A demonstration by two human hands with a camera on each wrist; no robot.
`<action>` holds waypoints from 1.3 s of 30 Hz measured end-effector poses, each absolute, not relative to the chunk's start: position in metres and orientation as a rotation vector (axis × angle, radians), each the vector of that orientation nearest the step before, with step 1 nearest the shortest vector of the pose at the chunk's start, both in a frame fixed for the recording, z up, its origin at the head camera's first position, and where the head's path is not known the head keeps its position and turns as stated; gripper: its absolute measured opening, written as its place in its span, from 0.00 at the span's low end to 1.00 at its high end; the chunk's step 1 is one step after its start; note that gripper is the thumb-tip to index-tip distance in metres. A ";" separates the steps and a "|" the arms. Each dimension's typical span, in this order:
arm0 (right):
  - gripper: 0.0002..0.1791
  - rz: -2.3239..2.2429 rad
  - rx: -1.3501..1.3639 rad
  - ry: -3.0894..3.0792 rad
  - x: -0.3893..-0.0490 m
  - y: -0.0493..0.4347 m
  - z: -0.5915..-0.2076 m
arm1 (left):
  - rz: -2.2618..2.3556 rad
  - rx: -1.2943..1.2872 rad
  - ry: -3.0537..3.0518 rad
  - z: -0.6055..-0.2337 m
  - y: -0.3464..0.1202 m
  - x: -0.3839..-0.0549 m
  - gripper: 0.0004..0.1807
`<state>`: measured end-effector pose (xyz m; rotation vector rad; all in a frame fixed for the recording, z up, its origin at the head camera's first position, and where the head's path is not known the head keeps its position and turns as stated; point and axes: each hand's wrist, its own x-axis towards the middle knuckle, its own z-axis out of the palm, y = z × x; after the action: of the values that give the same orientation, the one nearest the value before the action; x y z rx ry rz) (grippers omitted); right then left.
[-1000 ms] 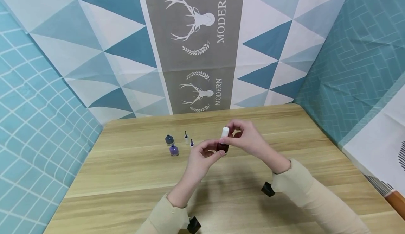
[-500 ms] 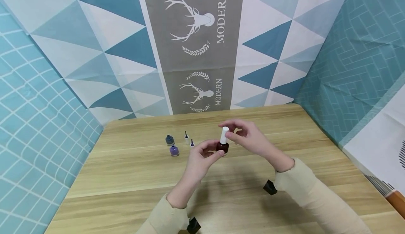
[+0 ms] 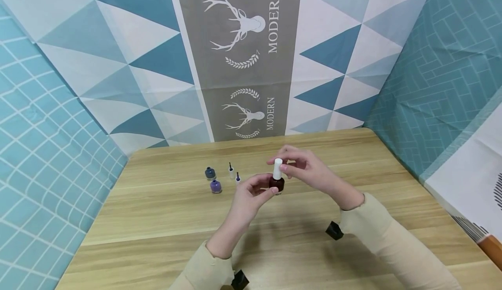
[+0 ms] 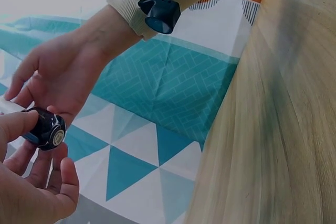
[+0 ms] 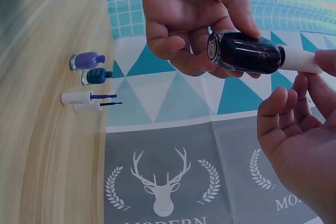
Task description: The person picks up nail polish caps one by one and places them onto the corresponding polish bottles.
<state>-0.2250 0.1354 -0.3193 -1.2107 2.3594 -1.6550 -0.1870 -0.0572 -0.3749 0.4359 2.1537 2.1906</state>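
Note:
In the head view, my left hand (image 3: 252, 192) grips a dark nail polish bottle (image 3: 276, 184) above the table, thumb in front. A white cap (image 3: 277, 168) stands on its neck, upright. My right hand (image 3: 303, 167) pinches this cap near its top between thumb and finger, as the right wrist view also shows. On the table to the left stand an uncapped dark blue-green polish bottle (image 3: 210, 173) and an uncapped purple polish bottle (image 3: 215, 186). Beside them, two white caps stand with brushes up, one with a dark brush (image 3: 231, 168), the other with a purple brush (image 3: 237, 176).
The wooden table (image 3: 157, 224) meets a patterned cloth backdrop (image 3: 247, 63) at its far edge. Blue tile-print cloth (image 3: 43, 150) hangs at the left, and more cloth (image 3: 439, 63) at the right. A small black camera sits at each wrist.
My right fingers have shifted about the white cap, loosening and coming to its upper part, so more of it shows. My left hand and the dark bottle have barely moved.

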 end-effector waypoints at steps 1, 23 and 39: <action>0.13 -1.664 -1.200 2.359 -0.225 0.135 -0.319 | 2.191 0.433 2.152 -0.375 -0.057 -0.187 0.16; 0.16 -1.831 -0.873 2.354 -0.226 0.131 -0.325 | 2.210 0.432 2.133 -0.376 -0.058 -0.186 0.16; 0.14 -1.717 -1.229 2.189 -0.227 0.137 -0.322 | 2.185 0.473 2.132 -0.376 -0.057 -0.185 0.16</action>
<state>-0.2270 0.1373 -0.3222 -1.2289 2.1892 -1.7173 -0.1852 -0.0569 -0.3759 0.4734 2.1318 2.1848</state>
